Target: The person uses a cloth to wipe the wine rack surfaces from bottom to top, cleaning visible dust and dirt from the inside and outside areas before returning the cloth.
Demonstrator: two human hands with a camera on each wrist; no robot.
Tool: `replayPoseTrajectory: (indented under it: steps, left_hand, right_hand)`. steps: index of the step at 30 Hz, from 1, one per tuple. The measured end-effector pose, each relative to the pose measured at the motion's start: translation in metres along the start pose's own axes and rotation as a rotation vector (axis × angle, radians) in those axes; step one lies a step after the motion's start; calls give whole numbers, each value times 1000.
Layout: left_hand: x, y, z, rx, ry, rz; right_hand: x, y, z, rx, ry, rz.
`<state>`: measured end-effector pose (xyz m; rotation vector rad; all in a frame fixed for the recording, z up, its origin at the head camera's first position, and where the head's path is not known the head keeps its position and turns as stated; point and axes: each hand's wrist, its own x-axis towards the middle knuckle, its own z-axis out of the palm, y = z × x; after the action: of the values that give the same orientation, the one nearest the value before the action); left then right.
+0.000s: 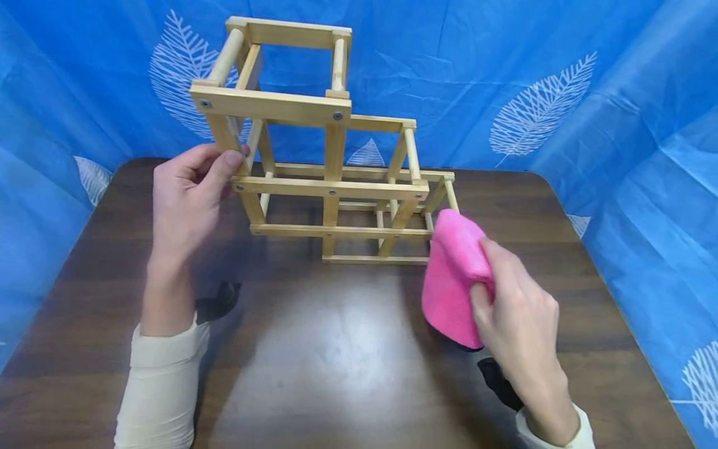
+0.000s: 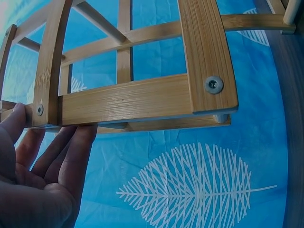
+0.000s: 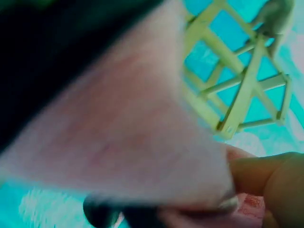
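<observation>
A stepped rack of pale wooden slats and round rods (image 1: pixel 332 188) stands toward the back of the table, tallest on its left. My left hand (image 1: pixel 187 196) grips its left upright, thumb in front. In the left wrist view, the fingertips (image 2: pixel 84 137) reach under a slat (image 2: pixel 128 99) beside a metal bolt. A folded pink cloth (image 1: pixel 453 280) hangs from my right hand (image 1: pixel 521 315), pinched between thumb and fingers. The cloth overlaps the rack's lower right end in the head view. Blurred skin fills much of the right wrist view, with the rack (image 3: pixel 244 95) behind.
The dark wood-patterned table (image 1: pixel 336 386) has rounded back corners. Blue sheeting (image 1: pixel 449 75) with white leaf prints surrounds its back and sides. Black bands (image 1: pixel 219 302) show at both wrists, near the cream sleeves (image 1: pixel 162 386).
</observation>
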<state>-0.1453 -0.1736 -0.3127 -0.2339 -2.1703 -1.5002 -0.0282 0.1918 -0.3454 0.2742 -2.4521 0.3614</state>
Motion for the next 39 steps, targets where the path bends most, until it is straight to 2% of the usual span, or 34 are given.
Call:
replayPoseTrajectory:
  steps: [2, 4, 8, 14, 17, 21, 25, 32, 39]
  left_hand:
    - [2, 0, 0, 1, 6, 8]
    - [4, 0, -1, -2, 16, 8]
    - [4, -3, 1, -18, 17, 1]
    - [3, -6, 5, -16, 20, -10]
    - [4, -6, 7, -21, 22, -15]
    - [3, -7, 9, -28, 21, -15]
    - [2, -6, 10, -33, 25, -13]
    - [0, -6, 10, -42, 24, -25]
    - [-2, -7, 10, -46, 23, -5]
  right_hand:
    - [-3, 10, -3, -80, -2, 10]
    - [-7, 17, 0, -159, -39, 2]
    - [-15, 18, 19, -252, -133, -58]
    - [-36, -2, 58, -266, -134, -231]
    - [-46, -13, 73, -255, -148, -285]
    - [-56, -22, 84, -267, -239, -316]
    - [-60, -25, 86, -284, -334, -306]
    - [-56, -24, 81, -247, -392, -291]
    - [-43, -20, 48, -127, -582, -241]
